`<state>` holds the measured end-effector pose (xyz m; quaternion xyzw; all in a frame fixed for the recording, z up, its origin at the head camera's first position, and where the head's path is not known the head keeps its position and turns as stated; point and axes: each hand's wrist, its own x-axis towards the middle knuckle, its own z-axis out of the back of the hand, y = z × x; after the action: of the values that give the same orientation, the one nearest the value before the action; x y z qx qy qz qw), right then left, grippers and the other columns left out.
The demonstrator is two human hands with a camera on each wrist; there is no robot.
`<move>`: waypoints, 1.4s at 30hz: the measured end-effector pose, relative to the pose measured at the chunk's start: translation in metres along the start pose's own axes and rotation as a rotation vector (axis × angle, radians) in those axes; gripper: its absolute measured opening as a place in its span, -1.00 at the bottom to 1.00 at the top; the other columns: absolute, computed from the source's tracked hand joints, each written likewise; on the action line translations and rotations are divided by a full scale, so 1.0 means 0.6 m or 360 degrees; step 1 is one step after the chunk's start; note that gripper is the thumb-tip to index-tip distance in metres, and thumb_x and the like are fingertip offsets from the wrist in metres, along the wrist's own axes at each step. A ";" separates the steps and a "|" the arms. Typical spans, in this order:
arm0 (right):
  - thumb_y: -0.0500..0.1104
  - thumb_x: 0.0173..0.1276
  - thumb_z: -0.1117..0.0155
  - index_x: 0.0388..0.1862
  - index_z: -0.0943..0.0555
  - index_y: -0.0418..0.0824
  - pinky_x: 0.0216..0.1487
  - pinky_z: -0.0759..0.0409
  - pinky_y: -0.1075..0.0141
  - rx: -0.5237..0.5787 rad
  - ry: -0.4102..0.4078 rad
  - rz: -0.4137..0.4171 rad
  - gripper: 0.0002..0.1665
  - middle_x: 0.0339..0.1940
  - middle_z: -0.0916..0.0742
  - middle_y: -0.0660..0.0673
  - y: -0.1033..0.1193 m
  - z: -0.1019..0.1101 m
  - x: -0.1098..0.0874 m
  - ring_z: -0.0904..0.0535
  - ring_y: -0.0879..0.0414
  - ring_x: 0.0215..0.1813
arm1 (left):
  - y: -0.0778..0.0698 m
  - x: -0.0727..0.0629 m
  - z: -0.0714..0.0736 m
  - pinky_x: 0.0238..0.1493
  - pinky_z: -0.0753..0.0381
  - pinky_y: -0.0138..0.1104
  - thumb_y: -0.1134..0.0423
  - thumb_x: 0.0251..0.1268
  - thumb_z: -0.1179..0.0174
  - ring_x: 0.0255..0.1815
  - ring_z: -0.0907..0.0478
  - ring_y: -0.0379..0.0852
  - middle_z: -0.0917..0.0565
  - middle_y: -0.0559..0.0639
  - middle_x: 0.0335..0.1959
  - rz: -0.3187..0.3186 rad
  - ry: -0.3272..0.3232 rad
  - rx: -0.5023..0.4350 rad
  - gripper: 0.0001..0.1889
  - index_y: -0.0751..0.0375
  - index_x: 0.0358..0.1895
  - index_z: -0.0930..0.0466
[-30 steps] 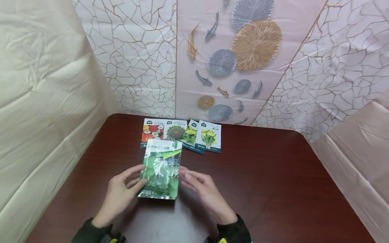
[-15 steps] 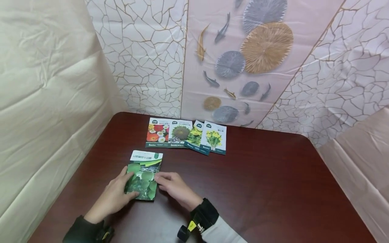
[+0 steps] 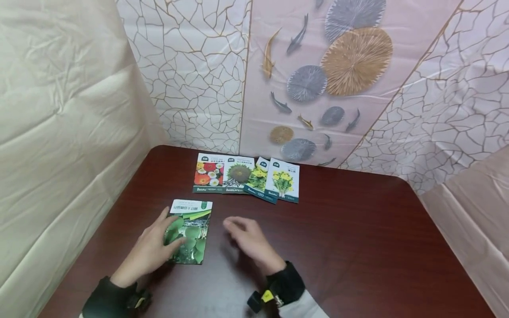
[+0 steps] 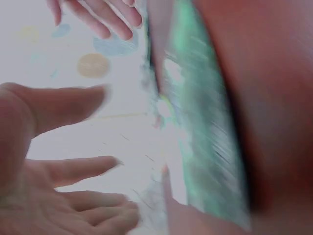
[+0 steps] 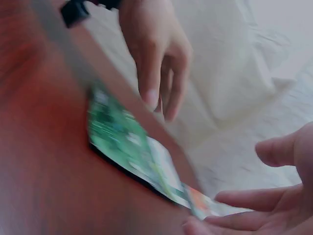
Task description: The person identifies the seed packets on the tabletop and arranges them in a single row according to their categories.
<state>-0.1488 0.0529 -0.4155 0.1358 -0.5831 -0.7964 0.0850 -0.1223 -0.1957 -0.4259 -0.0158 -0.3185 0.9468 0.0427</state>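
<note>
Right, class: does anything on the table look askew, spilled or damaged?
Yes: at the far side, the leafy yellow-flower packet lies askew, tilted and partly under the rightmost packet, while its neighbours lie straighter. No spill or damage shows.

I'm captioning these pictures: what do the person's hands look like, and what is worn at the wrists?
The left hand and right hand are both ungloved. On the right, a black band carries a small black block and a yellow tag, with a pale sleeve behind. On the left are a dark cuff and a small dark device with some yellow.
</note>
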 end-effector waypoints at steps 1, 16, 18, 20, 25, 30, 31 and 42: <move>0.08 0.47 -0.10 0.23 -0.54 -0.23 0.14 -0.61 0.14 0.0040 -0.0071 0.0036 -0.47 0.18 -0.65 -0.22 0.001 0.018 -0.010 -0.63 -0.11 0.08 | -0.013 0.001 0.001 0.19 -0.42 0.30 0.10 0.25 -0.30 0.40 -0.25 0.39 -0.06 0.38 0.52 -0.0039 -0.0068 -0.0049 -0.33 0.30 0.37 -0.32; -0.38 0.53 0.15 0.28 -0.30 -0.66 0.22 -0.59 0.17 0.0787 -0.0705 0.0970 -0.55 0.31 -0.48 -0.49 -0.022 0.198 -0.168 -0.50 -0.26 0.29 | -0.193 -0.022 -0.014 0.33 -0.37 -0.50 0.33 0.20 -0.33 0.44 -0.33 -0.16 -0.30 -0.21 0.47 -0.0720 -0.0730 -0.0696 -0.35 -0.08 0.36 -0.37; -0.34 0.55 0.12 0.28 -0.31 -0.63 0.25 -0.57 0.19 0.0768 -0.0757 0.0860 -0.54 0.31 -0.51 -0.44 -0.015 0.193 -0.170 -0.52 -0.18 0.29 | -0.194 -0.015 -0.024 0.33 -0.42 -0.37 0.29 0.23 -0.32 0.45 -0.32 -0.17 -0.30 -0.20 0.47 -0.0686 -0.0669 -0.0728 -0.39 -0.08 0.36 -0.37; -0.24 0.55 0.05 0.31 -0.34 -0.55 0.29 -0.53 0.22 0.0720 -0.0813 0.0679 -0.51 0.32 -0.53 -0.35 -0.012 0.189 -0.163 -0.52 -0.10 0.31 | -0.193 0.001 -0.038 0.34 -0.44 -0.23 0.25 0.27 -0.29 0.43 -0.34 -0.14 -0.31 -0.16 0.47 -0.0659 -0.0566 -0.0776 -0.44 -0.03 0.34 -0.38; -0.05 0.53 -0.02 0.32 -0.43 -0.29 0.39 -0.44 0.26 0.0565 -0.0815 0.0205 -0.50 0.32 -0.55 -0.13 -0.043 0.214 -0.089 -0.45 0.00 0.39 | -0.184 0.084 -0.090 0.33 -0.47 -0.13 0.12 0.38 -0.18 0.38 -0.41 0.02 -0.39 0.01 0.42 -0.0483 -0.0159 -0.0818 -0.53 0.08 0.31 -0.40; -0.03 0.56 0.04 0.37 -0.39 -0.20 0.48 -0.33 0.13 0.0259 -0.0754 -0.0169 -0.50 0.43 -0.43 -0.15 -0.067 0.258 0.022 -0.31 -0.02 0.47 | -0.200 0.196 -0.135 0.37 -0.43 -0.08 0.08 0.40 -0.14 0.39 -0.38 0.13 -0.43 0.13 0.37 -0.0230 0.0154 -0.0803 -0.50 0.12 0.34 -0.37; -0.02 0.56 0.05 0.39 -0.37 -0.19 0.49 -0.30 0.10 0.0187 -0.0728 -0.0230 -0.49 0.45 -0.40 -0.15 -0.070 0.265 0.043 -0.28 -0.03 0.48 | -0.206 0.218 -0.143 0.38 -0.41 -0.06 0.08 0.41 -0.13 0.40 -0.37 0.13 -0.43 0.15 0.37 -0.0202 0.0189 -0.0806 -0.50 0.13 0.34 -0.36; -0.04 0.59 0.17 0.48 -0.23 -0.24 0.43 -0.31 -0.05 -0.0298 -0.0523 -0.0383 -0.43 0.47 -0.35 -0.26 -0.108 0.310 0.176 -0.28 -0.16 0.46 | -0.255 0.368 -0.242 0.16 -0.52 -0.04 0.14 0.47 -0.03 0.19 -0.50 0.16 -0.48 0.24 0.25 -0.0201 0.0234 -0.0389 -0.51 0.32 0.34 -0.30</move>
<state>-0.3064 0.2099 -0.4368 0.0641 -0.4923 -0.8629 -0.0945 -0.3230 0.0331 -0.4494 -0.0702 -0.4277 0.8927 0.1231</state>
